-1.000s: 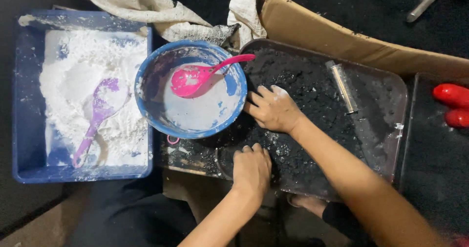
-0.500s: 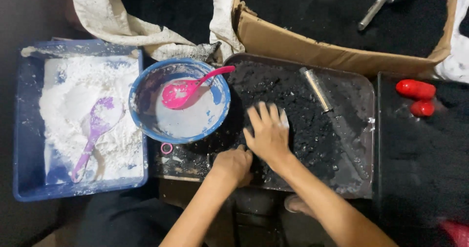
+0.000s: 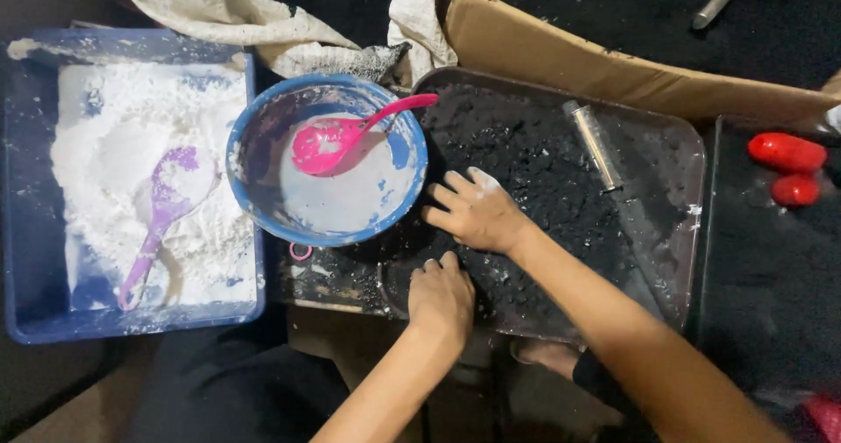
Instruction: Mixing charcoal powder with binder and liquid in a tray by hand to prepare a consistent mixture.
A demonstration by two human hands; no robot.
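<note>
A dark tray (image 3: pixel 692 224) holds a layer of black powder (image 3: pixel 534 158). My right hand (image 3: pixel 477 211) lies palm down on the powder near the tray's left end, fingers spread and dusted white. At the tray's near edge, my left hand (image 3: pixel 442 298) has its fingers curled downward beside a dark round rim (image 3: pixel 392 287); what is under the fingers is hidden. A blue bowl (image 3: pixel 263 127) with pale wet residue and a pink spoon (image 3: pixel 337 141) sits just left of my right hand.
A blue tub (image 3: pixel 26 189) of white powder with a purple spoon (image 3: pixel 162 215) stands at the left. A metal tube (image 3: pixel 594 145) lies on the tray. Behind are a cardboard box (image 3: pixel 613 66) and a stained cloth (image 3: pixel 263 27). Red objects (image 3: pixel 787 152) sit at the right.
My right hand slid left across the black powder toward the bowl. My left hand stayed at the tray's near edge. The camera shifted slightly.
</note>
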